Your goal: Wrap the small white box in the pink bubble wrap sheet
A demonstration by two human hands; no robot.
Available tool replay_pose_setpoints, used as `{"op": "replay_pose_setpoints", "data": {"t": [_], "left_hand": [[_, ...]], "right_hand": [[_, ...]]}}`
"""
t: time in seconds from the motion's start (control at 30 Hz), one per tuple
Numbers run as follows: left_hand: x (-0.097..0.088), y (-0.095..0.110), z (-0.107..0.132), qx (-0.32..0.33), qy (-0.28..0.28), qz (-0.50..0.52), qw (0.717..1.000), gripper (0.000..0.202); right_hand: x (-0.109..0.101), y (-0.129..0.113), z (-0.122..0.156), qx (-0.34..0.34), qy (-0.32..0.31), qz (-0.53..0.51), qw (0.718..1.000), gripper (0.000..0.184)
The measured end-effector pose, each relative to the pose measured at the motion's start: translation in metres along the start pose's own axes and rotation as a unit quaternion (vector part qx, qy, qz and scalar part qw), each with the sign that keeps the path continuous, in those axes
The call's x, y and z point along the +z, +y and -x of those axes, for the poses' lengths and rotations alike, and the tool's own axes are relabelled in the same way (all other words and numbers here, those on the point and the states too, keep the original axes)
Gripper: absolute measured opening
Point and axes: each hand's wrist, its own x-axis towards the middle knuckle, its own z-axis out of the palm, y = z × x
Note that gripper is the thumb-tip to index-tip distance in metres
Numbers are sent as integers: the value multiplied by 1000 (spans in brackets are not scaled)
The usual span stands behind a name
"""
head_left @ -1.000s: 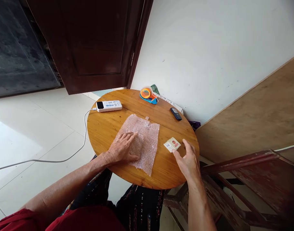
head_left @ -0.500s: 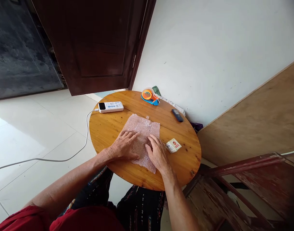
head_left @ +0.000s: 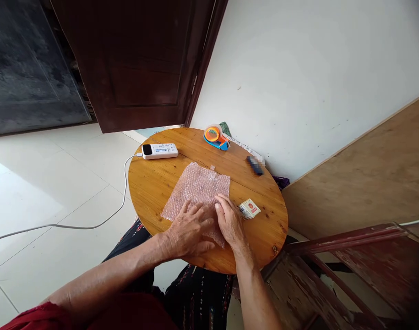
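A sheet of pinkish bubble wrap lies flat on the round wooden table. My left hand rests on its near part with fingers spread. At the wrap's right side is my right hand, its fingers stretched out and lying on the edge. Close to the right hand stands a small printed card box, apart from the fingers. Part of the wrap's near edge is hidden beneath the hands.
A white power bank with a grey-white cable lies at the back left. An orange and blue tape dispenser stands at the far edge, with a dark blurred object to its right. A wooden chair is beside the table.
My left hand has moved nearer and to the right over the bubble wrap, uncovering its left corner. My right hand stays nearly in place. The view has shifted slightly.
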Motion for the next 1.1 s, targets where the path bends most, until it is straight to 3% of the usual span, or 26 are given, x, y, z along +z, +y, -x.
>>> {"op": "replay_pose_setpoints", "data": {"t": [0.13,0.2,0.3,0.37,0.43,0.53,0.63,0.7,0.8,0.87,0.97,1.1], "left_hand": [[7,-1,8,22,8,20,1000,58],[9,-2,11,23,16,23,999,59],[11,-3,12,22,21,22,999,60],[12,-3,11,21,26,24,999,61],[12,-2,11,22,30,28,999,61],[11,-2,9,23,38,30,999,61],[10,-1,8,3,52,36,998,59],[9,0,8,-12,64,49,997,59],[4,-2,13,-28,86,70,993,54],[-2,-7,20,-43,98,70,992,39],[-10,-18,29,-67,96,58,991,19],[-12,-27,33,-65,86,45,993,14]], "right_hand": [[-24,0,3,6,89,33,995,34],[-38,10,8,60,133,89,985,41],[-53,38,21,178,120,125,969,57],[-58,51,28,233,90,84,965,50],[-61,49,29,255,98,11,962,48],[-57,18,19,224,128,-134,957,55],[-43,-20,2,163,22,-282,945,53],[-30,-32,-8,158,-24,-290,944,51],[-11,-31,-14,167,-40,-257,951,45],[-3,-25,-13,162,-42,-260,951,44],[-1,-23,-9,151,-47,-271,949,44],[-3,-28,-5,135,-49,-256,956,45]]}}
